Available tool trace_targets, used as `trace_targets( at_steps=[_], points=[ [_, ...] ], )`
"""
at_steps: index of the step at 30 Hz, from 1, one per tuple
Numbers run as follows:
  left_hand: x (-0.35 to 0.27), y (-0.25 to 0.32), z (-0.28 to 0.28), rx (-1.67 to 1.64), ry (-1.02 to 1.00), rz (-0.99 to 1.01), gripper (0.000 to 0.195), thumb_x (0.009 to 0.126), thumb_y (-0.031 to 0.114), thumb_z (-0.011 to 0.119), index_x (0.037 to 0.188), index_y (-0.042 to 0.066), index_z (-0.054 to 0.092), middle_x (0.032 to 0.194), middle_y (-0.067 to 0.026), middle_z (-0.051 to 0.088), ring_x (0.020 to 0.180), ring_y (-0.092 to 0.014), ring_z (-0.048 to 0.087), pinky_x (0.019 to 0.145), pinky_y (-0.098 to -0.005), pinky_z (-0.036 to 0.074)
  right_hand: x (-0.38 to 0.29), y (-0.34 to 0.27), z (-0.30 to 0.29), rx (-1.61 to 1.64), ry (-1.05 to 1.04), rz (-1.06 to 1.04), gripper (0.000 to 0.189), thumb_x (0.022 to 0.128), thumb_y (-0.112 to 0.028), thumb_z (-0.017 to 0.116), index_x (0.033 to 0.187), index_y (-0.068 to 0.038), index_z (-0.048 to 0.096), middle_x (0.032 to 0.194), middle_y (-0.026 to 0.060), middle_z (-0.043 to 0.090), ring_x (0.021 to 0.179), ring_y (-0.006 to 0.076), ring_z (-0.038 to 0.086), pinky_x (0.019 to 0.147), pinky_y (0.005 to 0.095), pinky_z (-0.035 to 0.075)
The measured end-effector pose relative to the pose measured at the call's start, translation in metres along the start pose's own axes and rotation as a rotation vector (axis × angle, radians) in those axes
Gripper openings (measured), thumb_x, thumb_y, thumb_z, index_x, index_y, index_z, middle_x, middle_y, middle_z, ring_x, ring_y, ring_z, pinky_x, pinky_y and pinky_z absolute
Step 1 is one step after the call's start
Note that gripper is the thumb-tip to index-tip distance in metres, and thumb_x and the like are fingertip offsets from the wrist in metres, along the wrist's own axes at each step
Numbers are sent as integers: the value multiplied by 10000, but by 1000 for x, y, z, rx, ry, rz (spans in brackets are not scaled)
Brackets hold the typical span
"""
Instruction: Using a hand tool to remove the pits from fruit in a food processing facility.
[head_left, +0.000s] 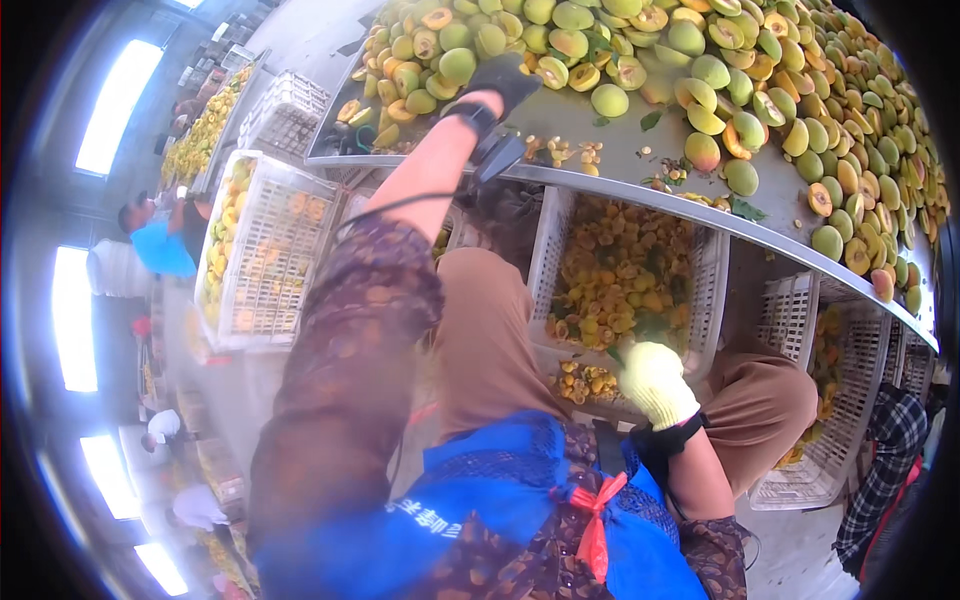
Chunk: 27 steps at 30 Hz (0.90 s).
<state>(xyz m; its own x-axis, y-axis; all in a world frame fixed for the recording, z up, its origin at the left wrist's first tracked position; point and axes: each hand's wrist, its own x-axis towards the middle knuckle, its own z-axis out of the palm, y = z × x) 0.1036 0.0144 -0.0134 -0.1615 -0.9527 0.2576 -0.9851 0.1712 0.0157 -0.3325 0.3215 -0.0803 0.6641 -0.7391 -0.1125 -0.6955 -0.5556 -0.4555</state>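
Note:
My left hand (504, 81), in a dark glove with a black device strapped at the wrist, reaches over the metal table (555, 174) to the pile of green-yellow stone fruit (457, 66). Its fingers are hidden against the fruit. My right hand (656, 379), in a pale yellow knitted glove, is above my lap, by the near edge of a white plastic crate (712, 300) of fruit scraps (622, 277). Something small and green shows blurred at its fingers; I cannot tell what it holds. Whole and halved fruit, pits and leaves lie on the table.
White crates with fruit stand at the left (281, 255) and right (840, 435). The table's raised metal rim (750, 255) runs above my knees. A person in blue (161, 244) is at the far left; a plaid sleeve (885, 465) shows at the right.

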Motion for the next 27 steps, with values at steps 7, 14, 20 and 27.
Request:
trace_targets(
  at_steps=[7,14,20,27],
  points=[
    [72,76,35,-27,-135,-80,555,799,412,792,1185,34,665,1156,-214,710,1092,-391,670,939,-457,527,6,26,3,-37,213,-79,153,815,-124,625,947,-47,625,638,112,561,581,298,599,521,422,455],
    [2,107,-11,-1172,-152,-119,447,873,308,776,1175,5,647,1125,-163,721,1038,-305,698,940,-418,555,32,-6,-45,349,184,186,271,906,-213,646,1106,-30,635,756,219,682,707,414,689,640,490,529],
    [-109,190,-45,-1208,77,19,311,962,176,694,1208,-3,628,1161,-150,716,1044,-262,714,983,-387,573,39,-38,-102,478,493,338,350,906,-214,649,1208,-37,634,867,252,710,819,444,706,743,498,553],
    [-165,235,-51,-1727,278,-119,287,970,250,640,1070,-12,702,956,-104,748,890,-211,710,864,-339,550,49,-73,-110,-15,519,20,301,926,-220,644,1167,-40,654,1075,224,694,915,417,685,791,480,547]
  ],
)
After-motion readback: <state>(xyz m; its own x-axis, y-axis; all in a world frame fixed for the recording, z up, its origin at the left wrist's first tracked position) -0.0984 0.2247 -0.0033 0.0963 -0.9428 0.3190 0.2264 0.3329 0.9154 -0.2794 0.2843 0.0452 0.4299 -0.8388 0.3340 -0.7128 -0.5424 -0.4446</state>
